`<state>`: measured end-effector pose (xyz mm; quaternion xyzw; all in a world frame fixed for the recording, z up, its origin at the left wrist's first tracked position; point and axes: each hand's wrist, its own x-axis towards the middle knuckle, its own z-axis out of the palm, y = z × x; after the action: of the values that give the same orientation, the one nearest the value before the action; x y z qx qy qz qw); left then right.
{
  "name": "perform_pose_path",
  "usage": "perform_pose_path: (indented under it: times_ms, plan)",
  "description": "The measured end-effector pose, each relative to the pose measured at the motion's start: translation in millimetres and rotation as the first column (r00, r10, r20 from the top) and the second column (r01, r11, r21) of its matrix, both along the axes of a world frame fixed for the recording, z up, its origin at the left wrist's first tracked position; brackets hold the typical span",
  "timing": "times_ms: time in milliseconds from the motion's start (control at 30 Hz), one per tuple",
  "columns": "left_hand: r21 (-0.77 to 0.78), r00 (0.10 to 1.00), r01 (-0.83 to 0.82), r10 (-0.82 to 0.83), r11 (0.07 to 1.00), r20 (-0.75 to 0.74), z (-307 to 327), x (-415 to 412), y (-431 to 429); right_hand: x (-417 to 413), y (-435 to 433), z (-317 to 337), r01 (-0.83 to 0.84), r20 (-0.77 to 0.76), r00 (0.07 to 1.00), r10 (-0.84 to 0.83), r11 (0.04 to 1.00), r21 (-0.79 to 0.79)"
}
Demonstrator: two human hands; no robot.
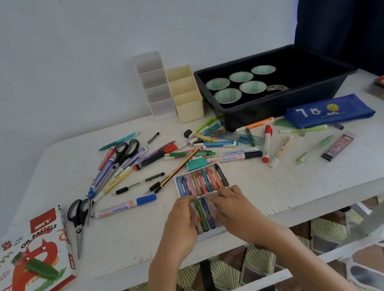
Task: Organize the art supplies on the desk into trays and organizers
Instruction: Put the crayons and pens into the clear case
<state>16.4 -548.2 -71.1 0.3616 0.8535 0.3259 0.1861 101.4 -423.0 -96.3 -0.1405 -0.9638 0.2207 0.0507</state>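
- Through the head camera I take the pastel tray (177,184) as my landmark; it sits at the near edge of the desk (292,179), directly in front of the person.
- Its far row of pastels (201,180) lies uncovered and tightly packed. The near row (203,212) shows only between the two hands.
- The left hand (181,218) is at the tray's near-left side with its fingers bent inward. The fingertips are blurred, so I cannot tell whether they pinch a stick, hold the wall or merely touch.
- The right hand (230,206) lies over the near-right part of the tray, fingers fairly straight and resting on the sticks, gripping nothing that I can see.
- I judge the tray to be thin moulded plastic, light and likely to twist if lifted by one corner.
- The sticks look waxy and paper-wrapped. I expect them to be soft, greasy on bare ends and easy to snap, so I would press lightly.
- I would take hold on both long side walls, opposite each other, and keep it level.
- The oil pastels box (33,261) lies well to the left of the tray and looks like its home.
- A blue-capped marker (125,206) lies just left of the tray, in the path towards the box.
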Motion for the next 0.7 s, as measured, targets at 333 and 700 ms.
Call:
perform_pose_path:
  times_ms: [333,700]
  plan:
    - [0.202,0.978,-0.178,0.196,0.963,-0.076,12.2,8.5,65.3,-1.6,75.0,22.6,0.249,-0.196,0.923,-0.333,0.900,-0.358]
    - [0.268,0.967,-0.236,0.254,0.934,-0.034,7.7,-9.9,138.2,-59.9,214.7,9.9,0.614,-0.095,0.756,-0.648,0.752,-0.240]
